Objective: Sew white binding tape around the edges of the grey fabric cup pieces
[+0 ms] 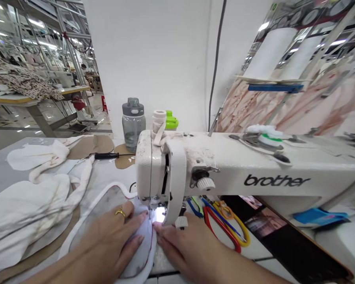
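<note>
A grey fabric piece [136, 252] with a padded white border and a red line along its edge lies under the needle area of a white Brother sewing machine [230, 165]. My left hand [112, 232], with a gold ring, rests flat on this piece, fingers stretched toward the needle and slightly apart. On the other side of the needle, my right hand [192, 240] has its fingertips close together on the piece's white edge. The machine's white guard and a knob hide part of that hand. A bright lamp lights the spot between both hands.
White fabric pieces [32, 205], brown templates [91, 146] and a black-handled screwdriver [106, 156] lie at left. A water bottle [133, 124] stands behind the machine. Red-handled cutters [221, 228], yellow-handled scissors [245, 232] and a dark screen [284, 240] lie at right.
</note>
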Demonstrator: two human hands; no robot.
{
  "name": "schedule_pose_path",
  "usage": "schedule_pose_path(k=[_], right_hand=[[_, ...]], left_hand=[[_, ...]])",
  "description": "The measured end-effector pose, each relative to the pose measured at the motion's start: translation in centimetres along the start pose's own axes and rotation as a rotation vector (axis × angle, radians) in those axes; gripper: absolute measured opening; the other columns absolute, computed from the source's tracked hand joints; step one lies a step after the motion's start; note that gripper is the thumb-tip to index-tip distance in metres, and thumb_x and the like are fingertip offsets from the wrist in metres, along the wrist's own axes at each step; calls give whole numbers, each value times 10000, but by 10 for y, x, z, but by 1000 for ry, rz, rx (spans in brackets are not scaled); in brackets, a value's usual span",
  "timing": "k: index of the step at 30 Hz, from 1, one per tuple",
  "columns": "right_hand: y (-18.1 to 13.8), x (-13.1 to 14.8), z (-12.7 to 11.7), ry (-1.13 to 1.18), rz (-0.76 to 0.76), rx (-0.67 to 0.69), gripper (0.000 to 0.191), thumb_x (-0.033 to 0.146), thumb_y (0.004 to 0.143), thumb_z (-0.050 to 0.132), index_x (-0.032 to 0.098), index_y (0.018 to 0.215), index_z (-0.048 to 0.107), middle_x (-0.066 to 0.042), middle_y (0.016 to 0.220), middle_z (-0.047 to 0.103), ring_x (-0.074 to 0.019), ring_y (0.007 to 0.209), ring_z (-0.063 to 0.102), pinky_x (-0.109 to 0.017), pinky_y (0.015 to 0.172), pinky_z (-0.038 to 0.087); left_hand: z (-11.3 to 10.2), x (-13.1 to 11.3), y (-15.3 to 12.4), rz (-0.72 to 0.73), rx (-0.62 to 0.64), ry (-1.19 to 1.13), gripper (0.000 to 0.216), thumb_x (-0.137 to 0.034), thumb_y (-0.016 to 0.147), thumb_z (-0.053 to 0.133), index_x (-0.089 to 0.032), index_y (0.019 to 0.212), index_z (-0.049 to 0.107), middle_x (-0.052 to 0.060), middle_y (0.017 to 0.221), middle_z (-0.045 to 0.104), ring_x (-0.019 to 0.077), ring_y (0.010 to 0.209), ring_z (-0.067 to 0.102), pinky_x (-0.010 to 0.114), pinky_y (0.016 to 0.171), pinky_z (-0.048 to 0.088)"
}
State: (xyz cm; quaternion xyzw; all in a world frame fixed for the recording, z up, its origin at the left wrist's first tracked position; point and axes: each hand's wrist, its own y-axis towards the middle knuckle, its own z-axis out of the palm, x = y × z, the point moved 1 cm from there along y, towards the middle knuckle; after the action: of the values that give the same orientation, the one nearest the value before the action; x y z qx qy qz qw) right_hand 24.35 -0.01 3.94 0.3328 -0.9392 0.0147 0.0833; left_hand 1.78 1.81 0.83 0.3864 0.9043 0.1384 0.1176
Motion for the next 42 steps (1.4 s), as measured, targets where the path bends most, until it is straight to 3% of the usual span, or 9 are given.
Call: schedule_pose_path(k=[4, 7, 11, 16, 20, 24, 31, 36, 42], right_hand=[[0, -3, 0, 16, -66, 25, 321, 298, 1028, 396, 213, 1165, 674, -82, 933, 697, -255, 868, 632, -356, 740, 444], [-2, -4, 1, 18, -115, 44, 301, 298, 1032, 398, 213, 1103, 678, -48, 893, 685, -226, 779, 601, -346, 653, 394], [-6, -1, -1, 35, -220, 27, 283, 306, 1023, 425, 201, 1016, 687, -26, 860, 672, -195, 731, 584, -341, 628, 374], [-5, 5, -2, -11, -181, 12, 223, 281, 994, 475, 203, 1084, 664, -16, 858, 692, -205, 708, 609, -348, 615, 396], [-1, 5, 5, -93, -111, 45, 193, 277, 934, 546, 244, 1079, 668, -18, 862, 709, -250, 786, 660, -347, 649, 466], [2, 1, 13, -131, -58, 71, 291, 329, 914, 559, 274, 1184, 653, -67, 942, 727, -299, 853, 681, -349, 649, 516], [1, 1, 10, -143, -14, 86, 411, 401, 988, 455, 285, 1360, 587, -119, 991, 719, -325, 883, 681, -415, 712, 561], [3, 1, 9, -167, -21, 92, 412, 427, 983, 455, 313, 1357, 586, -105, 943, 723, -329, 822, 690, -428, 692, 565], [3, 1, 8, -143, 35, 93, 435, 402, 989, 424, 284, 1376, 585, -128, 984, 724, -330, 861, 681, -424, 714, 560]], left_hand=[[-12, 0, 0, 149, 26, -131, 300, -190, 990, 389, -243, 1107, 660, 62, 941, 644, 206, 777, 589, 336, 702, 468], [-24, -1, 3, 245, 92, -192, 293, -153, 978, 395, -221, 1071, 664, 73, 1012, 650, 191, 776, 562, 326, 715, 451], [-34, -2, 7, 229, 179, -232, 260, -184, 969, 443, -260, 1104, 652, 41, 1055, 663, 184, 843, 596, 309, 754, 469], [-40, -5, 9, 196, 249, -223, 182, -169, 956, 489, -269, 977, 639, 3, 1021, 665, 173, 887, 618, 275, 786, 498], [-37, -7, 9, 183, 205, -167, 193, -168, 954, 498, -277, 1030, 637, 3, 994, 677, 180, 852, 625, 271, 748, 516], [-28, -4, 9, 194, 133, -104, 208, -126, 902, 496, -257, 974, 642, 12, 906, 680, 190, 791, 611, 281, 704, 502], [-13, 9, 5, 150, 162, -187, 360, -121, 933, 471, -300, 1221, 592, 24, 1189, 656, 214, 1060, 599, 347, 954, 468], [-13, 17, 8, 135, 196, -153, 326, -146, 951, 473, -305, 1188, 631, 24, 1233, 655, 221, 1096, 604, 361, 959, 472], [-9, 20, 12, 132, 110, -126, 354, -160, 940, 475, -303, 1230, 618, 35, 1179, 689, 230, 1078, 628, 379, 957, 469]])
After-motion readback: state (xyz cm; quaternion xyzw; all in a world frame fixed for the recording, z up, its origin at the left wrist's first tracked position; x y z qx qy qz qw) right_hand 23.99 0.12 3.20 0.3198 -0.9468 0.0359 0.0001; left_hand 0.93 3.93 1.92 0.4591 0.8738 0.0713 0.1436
